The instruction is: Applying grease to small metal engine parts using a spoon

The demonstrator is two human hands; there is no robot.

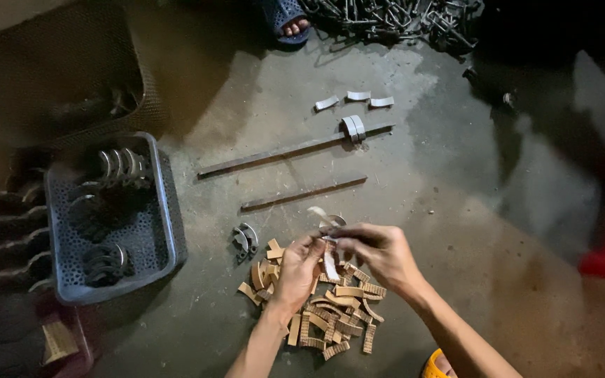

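My left hand and my right hand meet above a heap of curved tan lining strips on the concrete floor. Together they grip a curved metal shoe with a pale strip hanging between the fingers. The left hand holds its lower part, the right pinches the top end near a small metal piece. Two curved metal shoes lie just left of the heap.
Two long flat metal bars lie ahead, one carrying a pair of shoes. Three pale strips lie beyond. A grey plastic basket of shoes stands left. A sandalled foot and metal scrap are at the top.
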